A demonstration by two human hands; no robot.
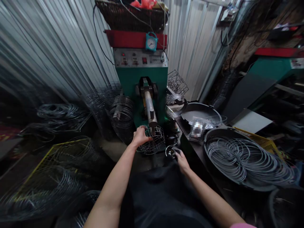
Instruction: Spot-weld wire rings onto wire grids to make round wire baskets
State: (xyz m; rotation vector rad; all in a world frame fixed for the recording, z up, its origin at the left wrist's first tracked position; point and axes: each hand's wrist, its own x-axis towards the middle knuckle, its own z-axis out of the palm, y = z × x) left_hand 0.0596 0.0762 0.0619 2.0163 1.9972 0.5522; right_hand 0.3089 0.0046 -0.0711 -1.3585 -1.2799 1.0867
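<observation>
My left hand (140,136) is closed on the rim of a round wire basket (155,147), its thumb lying over the wires. The basket hangs around the lower end of the metal arm (149,106) of a green machine (127,79). Lower and to the right, my right hand (182,161) pinches a small metal ring (167,151) near the basket's right side, apart from it. Dark coverings show on the right fingertips. The far side of the basket is partly hidden behind the machine's arm.
Wire hoops fill a large black pan (207,158) on the right; another black pan (190,110) sits behind it. Coiled wire rings (122,110) hang left of the machine. Wire mesh (52,183) lies lower left. A blue clock (151,42) hangs above the control panel (140,58).
</observation>
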